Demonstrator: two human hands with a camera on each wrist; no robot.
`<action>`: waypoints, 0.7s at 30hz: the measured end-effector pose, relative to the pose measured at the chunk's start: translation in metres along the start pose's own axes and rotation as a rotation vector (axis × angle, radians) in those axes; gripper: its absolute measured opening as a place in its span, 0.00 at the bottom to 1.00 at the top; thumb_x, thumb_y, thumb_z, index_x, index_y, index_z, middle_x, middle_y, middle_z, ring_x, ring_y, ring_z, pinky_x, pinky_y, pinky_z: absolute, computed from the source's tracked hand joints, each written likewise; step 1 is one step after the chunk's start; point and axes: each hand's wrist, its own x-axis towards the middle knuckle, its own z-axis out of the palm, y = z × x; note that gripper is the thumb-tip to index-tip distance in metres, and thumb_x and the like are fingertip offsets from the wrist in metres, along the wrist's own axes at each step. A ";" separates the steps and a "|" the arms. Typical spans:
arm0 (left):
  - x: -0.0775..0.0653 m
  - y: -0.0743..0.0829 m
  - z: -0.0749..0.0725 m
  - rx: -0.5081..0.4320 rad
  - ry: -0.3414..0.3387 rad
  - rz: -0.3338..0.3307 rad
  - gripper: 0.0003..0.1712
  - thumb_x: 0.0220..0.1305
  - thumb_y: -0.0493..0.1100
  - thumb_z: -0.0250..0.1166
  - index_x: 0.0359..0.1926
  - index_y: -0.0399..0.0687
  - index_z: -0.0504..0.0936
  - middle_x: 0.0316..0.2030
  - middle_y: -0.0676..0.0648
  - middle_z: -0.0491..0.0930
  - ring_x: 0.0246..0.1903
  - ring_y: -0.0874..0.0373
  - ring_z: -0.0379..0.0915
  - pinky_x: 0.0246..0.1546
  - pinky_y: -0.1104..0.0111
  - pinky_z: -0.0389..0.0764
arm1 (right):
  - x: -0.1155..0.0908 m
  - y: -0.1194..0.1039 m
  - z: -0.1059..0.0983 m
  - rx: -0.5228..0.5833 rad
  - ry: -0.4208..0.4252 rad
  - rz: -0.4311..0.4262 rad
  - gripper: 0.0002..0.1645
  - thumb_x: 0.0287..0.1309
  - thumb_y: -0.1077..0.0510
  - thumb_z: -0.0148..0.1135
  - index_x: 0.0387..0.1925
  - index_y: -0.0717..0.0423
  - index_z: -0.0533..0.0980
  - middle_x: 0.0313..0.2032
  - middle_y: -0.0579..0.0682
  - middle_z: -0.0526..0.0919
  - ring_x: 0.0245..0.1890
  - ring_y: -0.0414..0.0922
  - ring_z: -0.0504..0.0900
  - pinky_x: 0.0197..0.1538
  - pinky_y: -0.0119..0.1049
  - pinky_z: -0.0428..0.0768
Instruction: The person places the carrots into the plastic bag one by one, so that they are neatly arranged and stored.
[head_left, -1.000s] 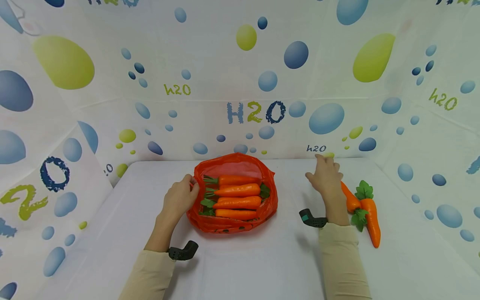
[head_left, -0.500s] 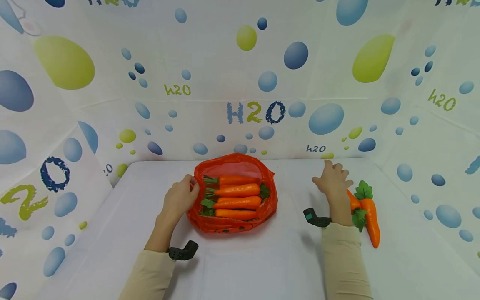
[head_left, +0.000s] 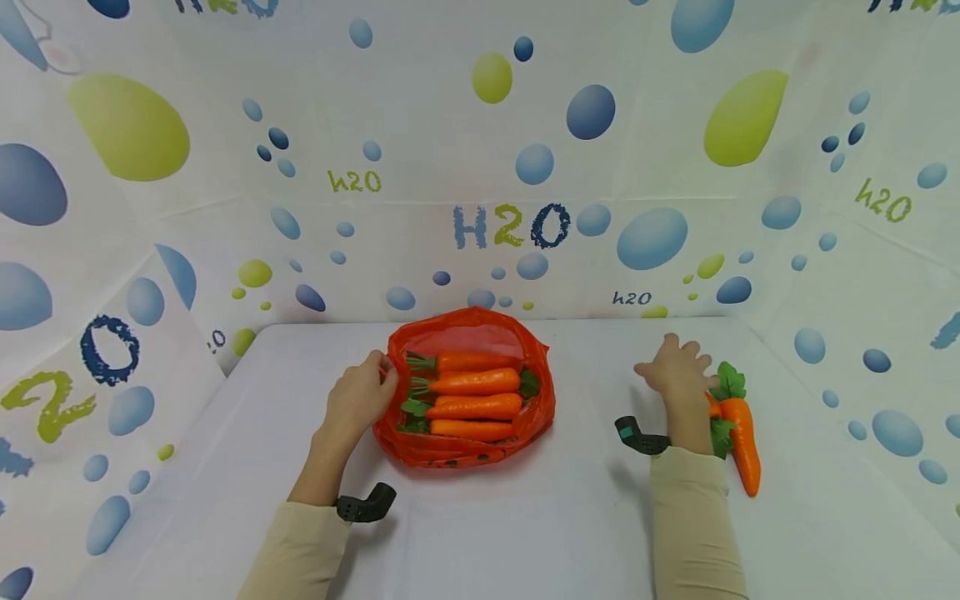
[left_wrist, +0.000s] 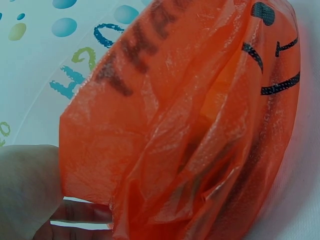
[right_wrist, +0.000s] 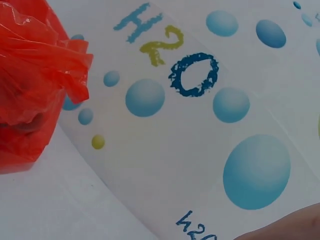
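Note:
A red plastic bag [head_left: 465, 457] lies with its mouth spread on the table, several orange toy carrots [head_left: 480, 382] with green tops side by side inside it. My left hand [head_left: 361, 395] pinches the bag's left rim between thumb and fingers; in the left wrist view the thumb [left_wrist: 27, 185] lies against the printed red plastic. My right hand [head_left: 678, 373] is spread, its fingers apart and holding nothing, just left of the loose carrots. One loose carrot [head_left: 745, 446] shows its orange body and leafy top; another is mostly hidden behind the right hand and wrist.
The white tabletop [head_left: 480, 533] runs back to a white curtain [head_left: 420, 100] printed with blue and green drops and H2O lettering. Its folds also stand at both sides. A black wrist camera [head_left: 641, 437] juts inward from the right wrist, another [head_left: 366, 503] from the left.
My right hand has moved rightward and slightly nearer, spreading its fingers and covering more of one loose carrot. The left hand and the bag have stayed put.

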 end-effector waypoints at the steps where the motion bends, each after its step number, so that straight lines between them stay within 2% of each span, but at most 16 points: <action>1: 0.000 0.000 0.000 0.000 0.000 -0.001 0.15 0.70 0.46 0.49 0.46 0.41 0.74 0.21 0.47 0.73 0.21 0.53 0.70 0.21 0.65 0.69 | 0.001 0.001 0.000 0.006 -0.013 0.007 0.49 0.62 0.48 0.61 0.72 0.69 0.50 0.66 0.80 0.51 0.67 0.78 0.49 0.64 0.80 0.50; 11: 0.000 0.000 0.000 0.004 -0.008 -0.008 0.15 0.71 0.46 0.49 0.47 0.41 0.74 0.21 0.47 0.73 0.21 0.52 0.70 0.21 0.65 0.68 | 0.002 0.007 0.000 0.019 -0.091 0.053 0.50 0.63 0.47 0.61 0.73 0.69 0.48 0.66 0.80 0.50 0.66 0.78 0.51 0.63 0.80 0.53; 21: 0.000 0.001 0.000 0.007 -0.009 -0.002 0.15 0.71 0.46 0.49 0.47 0.41 0.74 0.21 0.47 0.72 0.22 0.53 0.70 0.21 0.65 0.68 | 0.004 0.015 0.000 -0.010 -0.081 0.066 0.41 0.63 0.55 0.55 0.70 0.72 0.53 0.63 0.81 0.55 0.63 0.78 0.55 0.65 0.81 0.48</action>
